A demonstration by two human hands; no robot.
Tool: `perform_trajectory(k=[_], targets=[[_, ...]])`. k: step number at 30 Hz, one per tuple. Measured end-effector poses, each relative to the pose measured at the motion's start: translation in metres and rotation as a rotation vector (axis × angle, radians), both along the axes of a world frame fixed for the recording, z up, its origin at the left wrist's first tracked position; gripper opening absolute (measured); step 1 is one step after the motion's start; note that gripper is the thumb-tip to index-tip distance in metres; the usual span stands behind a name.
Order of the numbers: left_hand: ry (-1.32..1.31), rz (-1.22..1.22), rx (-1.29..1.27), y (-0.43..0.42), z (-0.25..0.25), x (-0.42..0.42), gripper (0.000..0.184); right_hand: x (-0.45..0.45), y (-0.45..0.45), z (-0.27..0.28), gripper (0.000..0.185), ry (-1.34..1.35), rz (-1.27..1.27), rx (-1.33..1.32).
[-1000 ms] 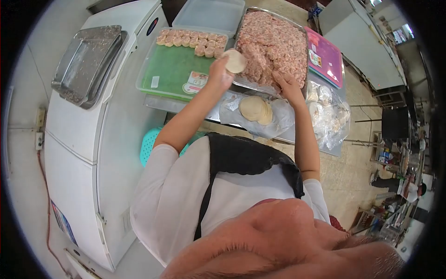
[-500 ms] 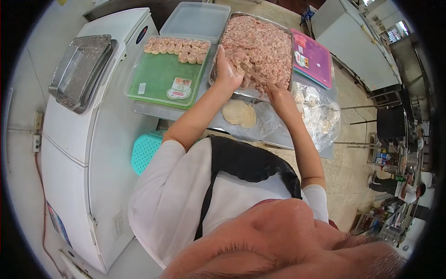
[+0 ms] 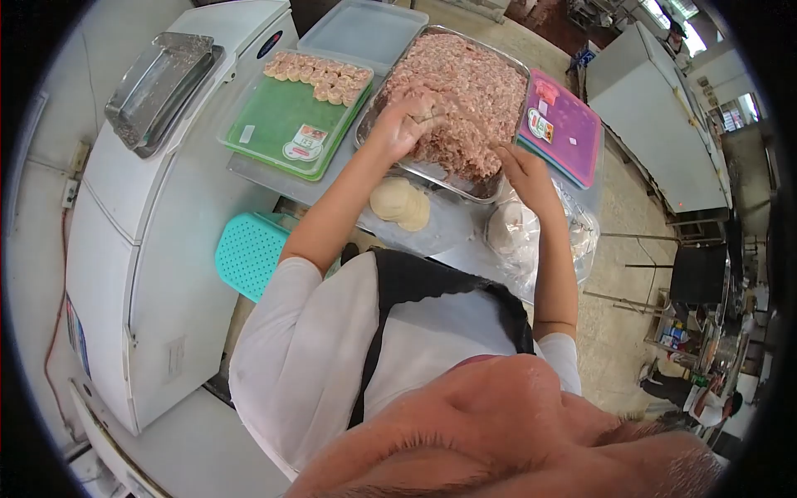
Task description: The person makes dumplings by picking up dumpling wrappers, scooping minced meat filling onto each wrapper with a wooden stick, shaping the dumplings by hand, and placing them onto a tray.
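My left hand (image 3: 404, 126) is cupped with curled fingers over the near left part of a metal tray (image 3: 365, 124). In it is a small pale dumpling, mostly hidden by the fingers. The tray holds a thick layer of pink ground meat (image 3: 465, 83). My right hand (image 3: 527, 174) is closed at the tray's near right corner, gripping a thin spatula-like tool whose far end is lost against the meat. Just in front of the tray lies a stack of round dough wrappers (image 3: 400, 205). A clear plastic bag (image 3: 515, 228) with pale contents sits beneath my right forearm.
Left of the meat, a green-based container (image 3: 286, 124) holds rows of finished dumplings (image 3: 320, 76). A translucent lid (image 3: 361, 35) lies behind it. Purple boards (image 3: 573, 145) are on the right. A white freezer (image 3: 183, 207) carries metal pans (image 3: 162, 91). Other people stand farther off.
The view has shifted slightly. My right hand has drawn away from the left with the tool, toward the tray's near right corner. The left fingers have curled in more.
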State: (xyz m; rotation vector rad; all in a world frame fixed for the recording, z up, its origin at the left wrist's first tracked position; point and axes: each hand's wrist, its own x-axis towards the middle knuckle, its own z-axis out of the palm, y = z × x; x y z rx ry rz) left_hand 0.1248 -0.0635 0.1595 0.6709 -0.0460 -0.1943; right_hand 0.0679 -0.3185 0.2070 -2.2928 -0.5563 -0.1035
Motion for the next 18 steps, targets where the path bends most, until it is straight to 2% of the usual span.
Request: perform_trajectory(k=[2, 5, 6, 9, 13, 15, 18], targets=[[-0.149, -0.075, 0.323, 0.0, 0.022, -0.021, 0.062, -0.001, -0.011, 0.002, 0.03, 0.238, -0.017, 0.105], [-0.626, 0.102, 1.006, 0.0, 0.036, -0.026, 0.084, -0.004, -0.02, 0.012, 0.029, 0.45, 0.012, 0.104], [-0.737, 0.192, 1.122, -0.003, 0.036, -0.022, 0.083, -0.005, -0.021, 0.017, 0.029, 0.493, 0.033, 0.078], [-0.496, -0.124, 1.166, -0.005, 0.044, -0.024, 0.07, -0.014, -0.023, 0.023, 0.029, 0.411, 0.092, 0.079], [-0.701, -0.112, 1.426, -0.008, 0.057, -0.025, 0.061, -0.005, -0.023, 0.0, 0.029, 0.33, 0.177, 0.068], [-0.803, -0.148, 1.513, -0.007, 0.04, -0.015, 0.061, 0.004, -0.028, -0.016, 0.027, 0.323, 0.197, 0.015], [-0.774, -0.096, 1.557, -0.012, 0.012, -0.009, 0.057, 0.024, -0.042, -0.042, 0.027, 0.139, 0.236, 0.024]])
